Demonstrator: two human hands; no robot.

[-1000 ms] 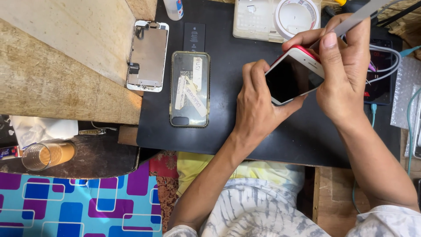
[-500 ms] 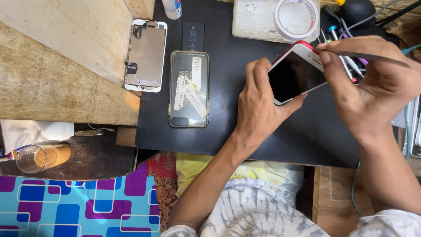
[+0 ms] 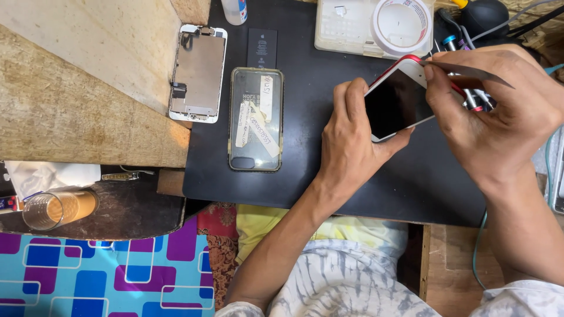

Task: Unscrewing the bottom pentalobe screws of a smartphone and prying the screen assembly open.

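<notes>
Little has moved: the left hand (image 3: 352, 147) still grips the red phone (image 3: 396, 100) at upper right, the right hand (image 3: 493, 111) pinches a thin blade (image 3: 470, 71) there, near a white tape roll (image 3: 402, 17)

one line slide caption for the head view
Left hand tilts a red phone over a black mat; right hand sets a thin blade at its edge.

What you can't make out

Your left hand (image 3: 346, 147) and right hand (image 3: 493, 117) cover the red phone's (image 3: 395, 105) edges; the thin blade's (image 3: 470, 71) tip hides behind your thumb. The white bottle (image 3: 235, 10) is cut off at the top edge, and writing on the taped phone (image 3: 256, 119) is too small.
</notes>
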